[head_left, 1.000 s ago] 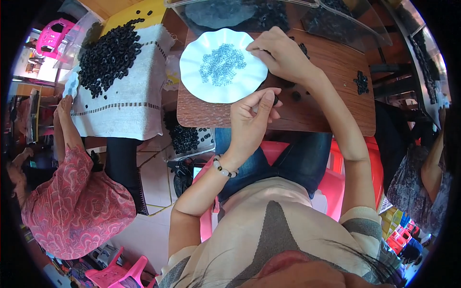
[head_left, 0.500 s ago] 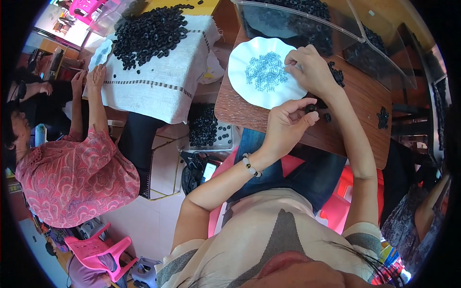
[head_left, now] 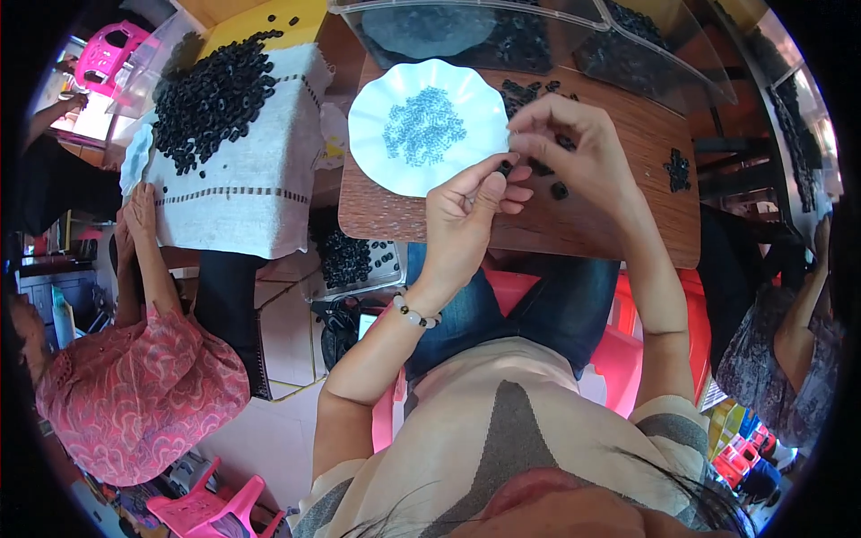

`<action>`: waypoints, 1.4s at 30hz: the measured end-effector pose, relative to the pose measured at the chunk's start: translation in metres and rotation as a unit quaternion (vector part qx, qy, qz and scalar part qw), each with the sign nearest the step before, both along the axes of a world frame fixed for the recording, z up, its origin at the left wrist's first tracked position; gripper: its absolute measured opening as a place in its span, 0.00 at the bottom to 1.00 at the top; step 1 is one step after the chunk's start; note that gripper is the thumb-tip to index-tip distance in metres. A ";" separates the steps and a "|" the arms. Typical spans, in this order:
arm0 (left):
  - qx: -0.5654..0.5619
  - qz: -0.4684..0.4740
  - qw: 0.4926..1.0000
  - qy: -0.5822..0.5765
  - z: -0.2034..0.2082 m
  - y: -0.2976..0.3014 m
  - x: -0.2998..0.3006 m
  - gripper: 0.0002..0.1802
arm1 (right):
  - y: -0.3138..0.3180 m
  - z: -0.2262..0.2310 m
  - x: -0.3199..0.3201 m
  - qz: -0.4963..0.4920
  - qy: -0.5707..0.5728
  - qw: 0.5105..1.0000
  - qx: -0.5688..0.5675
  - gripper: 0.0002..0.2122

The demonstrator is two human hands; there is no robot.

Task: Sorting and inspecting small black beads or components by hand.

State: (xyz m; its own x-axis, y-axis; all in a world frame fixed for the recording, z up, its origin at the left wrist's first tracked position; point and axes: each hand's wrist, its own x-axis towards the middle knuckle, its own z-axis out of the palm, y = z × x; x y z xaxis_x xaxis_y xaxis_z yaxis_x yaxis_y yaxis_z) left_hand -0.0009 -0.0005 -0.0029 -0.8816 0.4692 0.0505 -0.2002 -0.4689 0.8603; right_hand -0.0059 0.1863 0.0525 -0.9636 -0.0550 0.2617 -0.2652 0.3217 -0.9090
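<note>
My left hand (head_left: pixel 462 208) is closed, thumb and fingers pinching a small black bead-like piece (head_left: pixel 505 168) just off the near right rim of a white wavy-edged plate (head_left: pixel 366 112). Close above it, my right hand (head_left: pixel 578 148) has thumb and index finger brought together at the plate's right edge. Whatever those fingertips hold is too small to make out. A heap of tiny clear bits (head_left: pixel 424 127) lies in the middle of the plate. Loose black pieces (head_left: pixel 560 190) sit on the brown wooden table (head_left: pixel 619 229) under and behind my right hand.
Behind the plate stands a clear plastic bin (head_left: pixel 466 36) of black pieces. A small black cluster (head_left: pixel 677 169) lies at the table's right. On the left, a cloth-covered table (head_left: pixel 233 211) carries a black heap (head_left: pixel 215 103); a co-worker in a red patterned top (head_left: pixel 148 386) sits there.
My right hand has drawn back from the clear bits toward my left hand, which has risen slightly. The hands are closer together now. The whole view has shifted, moving the table leftward in it.
</note>
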 end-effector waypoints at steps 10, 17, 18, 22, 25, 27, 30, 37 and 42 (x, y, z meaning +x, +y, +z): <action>-0.068 0.005 0.994 0.082 -0.005 0.004 0.009 0.18 | 0.003 0.008 0.046 -0.046 0.058 0.994 0.078 0.08; -0.061 -0.002 0.996 0.066 -0.009 0.007 0.012 0.17 | 0.006 -0.003 0.052 -0.036 0.111 0.985 0.125 0.10; -0.055 -0.006 0.997 0.059 -0.010 0.007 0.012 0.17 | 0.006 -0.003 0.053 -0.037 0.110 0.985 0.126 0.10; -0.059 -0.033 0.996 0.060 -0.011 0.008 0.013 0.17 | 0.010 0.000 0.061 -0.016 0.146 0.970 0.195 0.10; -0.058 -0.049 0.996 0.050 -0.010 0.008 0.017 0.17 | 0.019 0.003 0.065 0.001 0.116 0.975 0.191 0.10; -0.071 -0.053 0.995 0.052 -0.006 0.010 0.020 0.16 | 0.027 0.001 0.069 -0.039 0.047 0.991 0.120 0.09; -0.113 -0.079 0.987 0.086 -0.008 0.009 0.018 0.18 | 0.047 -0.016 0.063 -0.121 -0.013 0.992 0.033 0.08; -0.157 -0.113 0.978 0.083 -0.013 0.008 0.014 0.18 | 0.065 -0.031 0.044 -0.164 0.007 0.948 0.274 0.08; -0.172 -0.112 0.975 0.085 -0.011 0.007 0.015 0.16 | 0.060 -0.035 0.036 -0.071 0.079 0.940 0.324 0.12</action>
State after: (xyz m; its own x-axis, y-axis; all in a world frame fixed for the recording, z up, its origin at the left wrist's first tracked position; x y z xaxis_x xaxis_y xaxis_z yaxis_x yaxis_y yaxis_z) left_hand 0.0139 0.0066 -0.0135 -0.7470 0.6648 -0.0072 -0.1045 -0.1067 0.9888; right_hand 0.0306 0.2463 0.0177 -0.9255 -0.1258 0.3573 -0.2927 0.8363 -0.4637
